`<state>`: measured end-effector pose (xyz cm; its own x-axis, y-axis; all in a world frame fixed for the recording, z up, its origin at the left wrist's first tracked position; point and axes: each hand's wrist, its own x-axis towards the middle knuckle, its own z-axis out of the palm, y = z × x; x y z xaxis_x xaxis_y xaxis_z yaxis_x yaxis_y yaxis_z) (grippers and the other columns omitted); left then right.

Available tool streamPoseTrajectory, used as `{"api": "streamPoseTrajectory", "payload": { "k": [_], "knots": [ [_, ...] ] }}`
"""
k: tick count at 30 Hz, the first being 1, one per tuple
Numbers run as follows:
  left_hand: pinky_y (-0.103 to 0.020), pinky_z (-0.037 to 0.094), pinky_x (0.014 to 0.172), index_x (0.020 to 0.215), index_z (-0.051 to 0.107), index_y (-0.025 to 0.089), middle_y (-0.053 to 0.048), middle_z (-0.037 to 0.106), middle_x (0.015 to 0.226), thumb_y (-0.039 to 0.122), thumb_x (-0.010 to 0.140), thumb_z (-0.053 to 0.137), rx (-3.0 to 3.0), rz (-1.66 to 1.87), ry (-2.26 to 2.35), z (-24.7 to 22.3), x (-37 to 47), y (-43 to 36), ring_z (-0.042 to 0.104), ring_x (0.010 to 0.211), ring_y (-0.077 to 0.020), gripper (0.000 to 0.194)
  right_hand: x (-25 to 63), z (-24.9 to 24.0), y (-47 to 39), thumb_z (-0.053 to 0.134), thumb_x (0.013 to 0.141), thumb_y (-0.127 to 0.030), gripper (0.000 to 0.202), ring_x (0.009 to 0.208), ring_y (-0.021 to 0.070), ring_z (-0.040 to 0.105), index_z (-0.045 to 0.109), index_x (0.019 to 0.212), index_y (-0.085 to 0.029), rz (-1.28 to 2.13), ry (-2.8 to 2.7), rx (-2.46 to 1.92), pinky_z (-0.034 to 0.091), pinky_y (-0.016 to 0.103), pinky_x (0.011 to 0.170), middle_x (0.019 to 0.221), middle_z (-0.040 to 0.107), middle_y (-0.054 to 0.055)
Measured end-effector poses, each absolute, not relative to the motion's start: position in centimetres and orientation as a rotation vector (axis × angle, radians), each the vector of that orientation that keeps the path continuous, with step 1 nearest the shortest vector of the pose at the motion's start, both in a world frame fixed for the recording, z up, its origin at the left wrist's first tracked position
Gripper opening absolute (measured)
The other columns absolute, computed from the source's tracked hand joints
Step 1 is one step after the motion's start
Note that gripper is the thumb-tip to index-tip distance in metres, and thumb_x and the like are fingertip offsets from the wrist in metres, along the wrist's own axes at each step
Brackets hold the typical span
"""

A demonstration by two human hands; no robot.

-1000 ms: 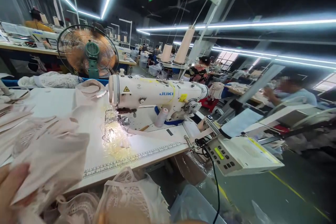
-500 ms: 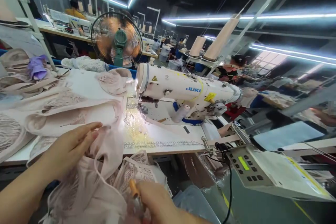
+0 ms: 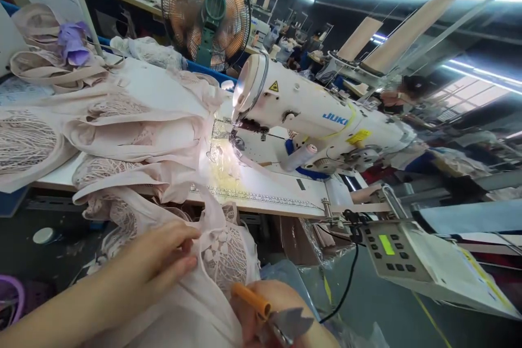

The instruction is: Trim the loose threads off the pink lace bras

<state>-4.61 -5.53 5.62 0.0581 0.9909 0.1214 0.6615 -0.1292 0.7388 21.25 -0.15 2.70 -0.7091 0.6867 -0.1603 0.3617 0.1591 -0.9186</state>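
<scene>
A pale beige lace bra (image 3: 224, 253) hangs below the table's front edge, in front of me. My left hand (image 3: 167, 255) is closed on its smooth fabric beside the lace panel, fingers and thumb drawn together. At the lower middle, my right hand (image 3: 265, 304) grips thread snips (image 3: 291, 326) with an orange tube-like part and a grey metal blade pointing right. The right-hand fingers lie close to the lace and partly hide the snips. More beige lace garments (image 3: 138, 136) lie joined in a heap on the table to the left.
A white sewing machine (image 3: 310, 103) stands on the table behind a printed ruler strip (image 3: 261, 196). Its control box (image 3: 395, 250) is at the right. A fan (image 3: 206, 11), thread cones (image 3: 362, 38) and a purple cloth (image 3: 73, 43) are farther back. One person (image 3: 402, 92) sits beyond.
The view has tilted down and left. My left hand has moved across the fabric to the lace panel's edge. The snips in my right hand have turned, so their blade now shows.
</scene>
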Motion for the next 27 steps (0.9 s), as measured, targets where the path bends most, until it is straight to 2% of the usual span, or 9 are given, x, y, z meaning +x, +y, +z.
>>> {"api": "streamPoseTrajectory", "payload": {
  "k": [4,6,9,13,15,18,21,24,27],
  "knots": [
    [-0.024,0.051,0.073,0.089,0.068,0.025,-0.001,0.072,0.087,0.035,0.088,0.046,1.743,0.771,1.582,7.0,-4.4,-5.9,0.066,0.082,-0.0181,0.024,20.9,3.9,-0.3,0.067,0.077,-0.051,0.039,0.048,0.0096,0.052,0.065,0.059,-0.017,1.753,-2.319,-0.812,0.041,0.019,0.045,0.053,0.056,-0.002],
    [-0.025,0.052,0.075,0.096,0.071,0.028,-0.001,0.074,0.093,0.037,0.087,0.046,1.692,0.636,1.549,7.3,-4.0,-6.4,0.067,0.085,-0.0197,0.028,20.6,4.5,-0.5,0.066,0.077,-0.054,0.043,0.053,0.0094,0.053,0.065,0.059,-0.015,1.795,-2.370,-0.771,0.042,0.019,0.051,0.058,0.057,-0.001],
    [-0.026,0.052,0.073,0.103,0.072,0.030,0.000,0.074,0.095,0.041,0.087,0.046,1.625,0.581,1.496,7.2,-3.2,-6.8,0.067,0.085,-0.0209,0.032,20.2,5.3,-0.8,0.060,0.078,-0.062,0.053,0.053,0.0094,0.047,0.057,0.051,-0.017,1.782,-2.381,-0.677,0.040,0.021,0.055,0.054,0.049,-0.002],
    [-0.023,0.051,0.059,0.091,0.074,0.027,0.000,0.072,0.076,0.044,0.087,0.046,1.539,0.613,1.362,6.8,-2.5,-6.3,0.065,0.069,-0.0187,0.033,20.2,6.3,-1.2,0.045,0.078,-0.073,0.060,0.047,0.0094,0.037,0.040,0.050,-0.020,1.746,-2.204,-0.511,0.034,0.023,0.050,0.050,0.038,-0.004],
    [-0.022,0.050,0.057,0.086,0.074,0.027,0.000,0.070,0.071,0.043,0.086,0.048,1.497,0.625,1.292,6.6,-2.3,-5.8,0.063,0.066,-0.0177,0.031,20.5,6.8,-1.1,0.041,0.079,-0.074,0.058,0.048,0.0099,0.038,0.037,0.055,-0.022,1.815,-2.171,-0.471,0.035,0.023,0.051,0.052,0.038,-0.004],
    [-0.021,0.050,0.059,0.079,0.071,0.024,0.001,0.068,0.071,0.039,0.087,0.046,1.438,0.577,1.184,6.3,-1.9,-5.1,0.062,0.067,-0.0165,0.030,21.2,7.1,-0.7,0.038,0.082,-0.073,0.056,0.058,0.0126,0.048,0.041,0.060,-0.022,2.020,-2.200,-0.425,0.041,0.024,0.060,0.060,0.045,-0.001],
    [-0.021,0.051,0.064,0.074,0.068,0.021,0.001,0.068,0.074,0.033,0.089,0.043,1.435,0.570,1.191,5.8,-1.4,-5.0,0.062,0.070,-0.0161,0.031,22.1,6.9,0.0,0.042,0.077,-0.077,0.056,0.069,0.0173,0.054,0.048,0.071,-0.021,2.138,-2.112,-0.574,0.046,0.028,0.068,0.071,0.053,0.003],
    [-0.021,0.050,0.068,0.074,0.067,0.020,-0.001,0.068,0.077,0.030,0.089,0.043,1.530,0.606,1.259,4.9,-1.0,-5.2,0.063,0.073,-0.0160,0.030,23.2,6.5,1.8,0.048,0.070,-0.082,0.063,0.067,0.0177,0.054,0.050,0.082,-0.020,2.127,-2.059,-0.708,0.046,0.029,0.063,0.072,0.054,0.003],
    [-0.020,0.049,0.067,0.078,0.068,0.022,0.000,0.067,0.075,0.028,0.090,0.041,1.620,0.594,1.272,4.0,-0.9,-5.4,0.063,0.070,-0.0150,0.030,24.4,6.1,4.6,0.046,0.068,-0.084,0.067,0.059,0.0136,0.047,0.051,0.081,-0.018,2.010,-2.295,-0.811,0.039,0.025,0.053,0.067,0.049,0.000]
  ]
}}
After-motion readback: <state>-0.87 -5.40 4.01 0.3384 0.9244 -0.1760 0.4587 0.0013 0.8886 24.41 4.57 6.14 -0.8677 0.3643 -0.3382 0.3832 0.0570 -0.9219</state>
